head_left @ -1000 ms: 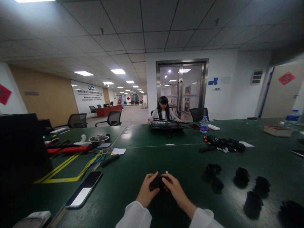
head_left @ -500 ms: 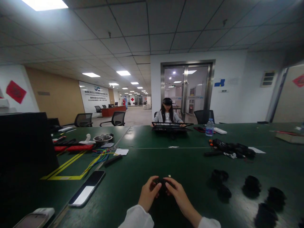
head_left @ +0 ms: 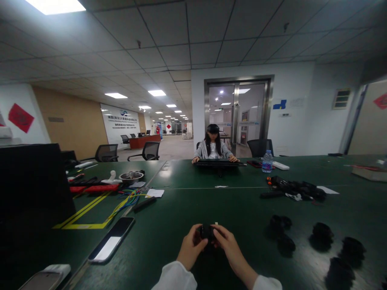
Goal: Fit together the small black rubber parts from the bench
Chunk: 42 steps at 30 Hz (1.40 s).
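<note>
Both my hands meet low in the middle over the dark green table (head_left: pixel 211 201). My left hand (head_left: pixel 191 245) and my right hand (head_left: pixel 227 244) are both closed around one small black object (head_left: pixel 207 232) with a tiny pale bit at its top. Its shape is mostly hidden by my fingers. White sleeves cover both my wrists. Several similar small black objects (head_left: pixel 322 230) lie on the table to my right, apart from my hands.
A phone (head_left: pixel 111 238) lies screen-up to my left, another device (head_left: pixel 45 277) at the bottom left corner. Coloured wires (head_left: pixel 125 199), red tools and a metal bowl (head_left: pixel 130 176) sit further left. A person (head_left: pixel 213 146) sits across the table; a water bottle (head_left: pixel 267 161) and black gear (head_left: pixel 294 188) lie beyond.
The view shifted slightly left and up between the first frame and now. My hands stay closed on the black object, fingers shifting a little. The person opposite lowered a flat black thing onto the table.
</note>
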{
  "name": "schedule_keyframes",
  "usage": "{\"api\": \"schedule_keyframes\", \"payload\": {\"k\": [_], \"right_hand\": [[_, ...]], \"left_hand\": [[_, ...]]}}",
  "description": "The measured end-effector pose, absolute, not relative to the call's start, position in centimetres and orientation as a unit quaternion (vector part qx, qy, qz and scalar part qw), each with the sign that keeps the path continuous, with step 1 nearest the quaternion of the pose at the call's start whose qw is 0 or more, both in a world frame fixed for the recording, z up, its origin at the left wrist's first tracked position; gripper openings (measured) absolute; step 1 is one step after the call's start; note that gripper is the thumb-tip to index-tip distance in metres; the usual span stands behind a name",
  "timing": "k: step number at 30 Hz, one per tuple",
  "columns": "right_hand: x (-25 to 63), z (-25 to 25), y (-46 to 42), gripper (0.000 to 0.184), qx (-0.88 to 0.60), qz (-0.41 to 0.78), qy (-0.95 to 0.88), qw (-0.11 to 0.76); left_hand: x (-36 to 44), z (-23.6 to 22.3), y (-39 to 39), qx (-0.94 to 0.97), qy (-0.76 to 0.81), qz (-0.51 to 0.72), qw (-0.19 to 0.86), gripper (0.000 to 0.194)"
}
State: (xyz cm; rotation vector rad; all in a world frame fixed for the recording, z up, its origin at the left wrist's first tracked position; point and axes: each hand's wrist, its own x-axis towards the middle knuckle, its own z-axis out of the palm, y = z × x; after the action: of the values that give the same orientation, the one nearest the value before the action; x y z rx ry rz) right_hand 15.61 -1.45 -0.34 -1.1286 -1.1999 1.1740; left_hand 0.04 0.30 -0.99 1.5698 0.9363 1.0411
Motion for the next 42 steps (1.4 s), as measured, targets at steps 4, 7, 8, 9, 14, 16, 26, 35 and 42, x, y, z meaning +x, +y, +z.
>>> {"api": "schedule_keyframes", "payload": {"k": [4,7,8,9,14,16,26,35,42], "right_hand": [[15.6,0.2,-1.7,0.041,-0.472,0.496,-0.503,0.527],[15.4,0.3,-1.7,0.042,-0.468,0.493,-0.506,0.531],[15.4,0.3,-1.7,0.042,-0.467,0.491,-0.510,0.530],[15.3,0.4,-1.7,0.042,-0.467,0.488,-0.517,0.527],[15.1,0.5,-1.9,0.039,-0.458,0.474,-0.566,0.495],[15.1,0.7,-2.1,0.038,-0.459,0.471,-0.577,0.484],[15.1,2.8,-3.2,0.038,-0.499,0.483,-0.540,0.475],[15.3,0.8,-2.2,0.035,-0.459,0.481,-0.560,0.494],[15.3,0.7,-2.0,0.036,-0.463,0.484,-0.547,0.503]], "left_hand": [[0.3,-0.5,0.0,0.641,0.400,0.425,0.497,0.038],[0.4,-0.7,0.0,0.631,0.409,0.451,0.482,0.039],[0.4,-0.8,0.1,0.625,0.413,0.461,0.475,0.040],[0.4,-1.0,0.2,0.619,0.417,0.470,0.471,0.042],[0.2,-1.5,0.8,0.605,0.426,0.493,0.457,0.040],[0.2,-1.4,0.8,0.604,0.427,0.495,0.456,0.038],[0.1,-0.9,0.3,0.607,0.423,0.452,0.498,0.039],[0.4,-1.1,0.2,0.619,0.435,0.456,0.468,0.035],[0.5,-1.1,0.2,0.609,0.445,0.479,0.450,0.029]]}}
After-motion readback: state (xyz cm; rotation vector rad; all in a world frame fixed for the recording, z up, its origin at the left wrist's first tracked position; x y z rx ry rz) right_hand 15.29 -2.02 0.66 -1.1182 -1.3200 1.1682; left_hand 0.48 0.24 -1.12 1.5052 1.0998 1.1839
